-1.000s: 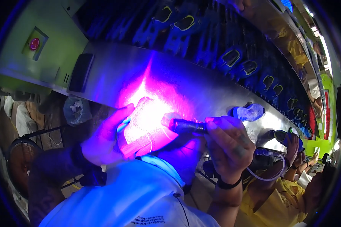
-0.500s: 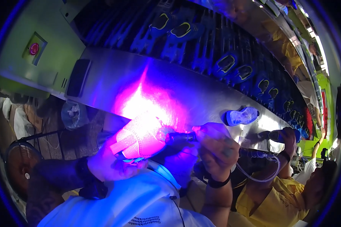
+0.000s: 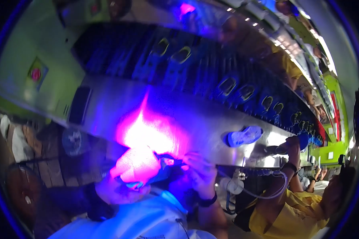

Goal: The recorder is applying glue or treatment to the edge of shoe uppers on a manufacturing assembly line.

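Observation:
My left hand (image 3: 116,192) is wrapped round a shoe (image 3: 139,165) from below and keeps it tilted over the metal ledge's near edge. Strong pink and violet light washes out the shoe's surface. To its right, my right hand (image 3: 200,175) is closed on the dark handle of a small brush (image 3: 170,161). The brush's tip is beside the shoe's opening, and I cannot tell whether it touches. A blue-lit shoe sole (image 3: 244,136) lies on the metal ledge (image 3: 203,131) to the right of my hands.
Beyond the ledge runs a dark slatted rack (image 3: 203,75) carrying several shoes (image 3: 181,55). A green machine panel with a red button (image 3: 36,74) stands at the left, near a dark flat pad (image 3: 80,105). At the right, a co-worker in yellow (image 3: 289,213) handles a shoe (image 3: 301,141).
My view has tilted, showing more beyond the rack. The shoe has turned in my left hand. My right hand has come lower and closer to it with the brush.

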Demonstrator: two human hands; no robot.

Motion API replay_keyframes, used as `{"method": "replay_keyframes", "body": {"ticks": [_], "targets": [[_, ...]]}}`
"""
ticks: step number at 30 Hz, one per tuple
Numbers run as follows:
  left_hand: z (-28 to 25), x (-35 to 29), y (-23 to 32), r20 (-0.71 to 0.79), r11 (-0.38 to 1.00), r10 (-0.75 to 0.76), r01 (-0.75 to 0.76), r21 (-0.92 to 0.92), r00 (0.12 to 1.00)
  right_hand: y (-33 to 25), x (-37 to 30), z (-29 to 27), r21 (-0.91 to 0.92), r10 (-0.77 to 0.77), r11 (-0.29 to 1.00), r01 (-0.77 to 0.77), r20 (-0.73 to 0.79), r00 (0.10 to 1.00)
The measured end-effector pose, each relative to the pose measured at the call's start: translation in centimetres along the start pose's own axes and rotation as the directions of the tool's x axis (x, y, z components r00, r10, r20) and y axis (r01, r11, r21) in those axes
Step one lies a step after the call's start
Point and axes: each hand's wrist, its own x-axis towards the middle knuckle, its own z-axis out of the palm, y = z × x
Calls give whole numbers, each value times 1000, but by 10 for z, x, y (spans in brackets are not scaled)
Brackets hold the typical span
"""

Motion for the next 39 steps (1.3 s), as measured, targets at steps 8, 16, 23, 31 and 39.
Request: {"method": "replay_keyframes", "body": {"ticks": [8,16,23,31,39], "targets": [[90,92,113,379,483,293,-478,733,878,52,16,2,193,379,917,-348,-154,913],[239,321,157,735,-782,400,-214,585,548,73,17,0,327,516,851,-411,-378,769],[252,385,177,677,-872,360,-25,488,641,69,15,-7,281,520,853,-440,-375,768],[218,347,247,761,-974,169,-13,227,626,74,12,-15,368,560,815,-448,-301,772],[226,294,306,756,-830,500,-15,557,422,48,21,-16,462,706,690,-556,-265,656]]}}
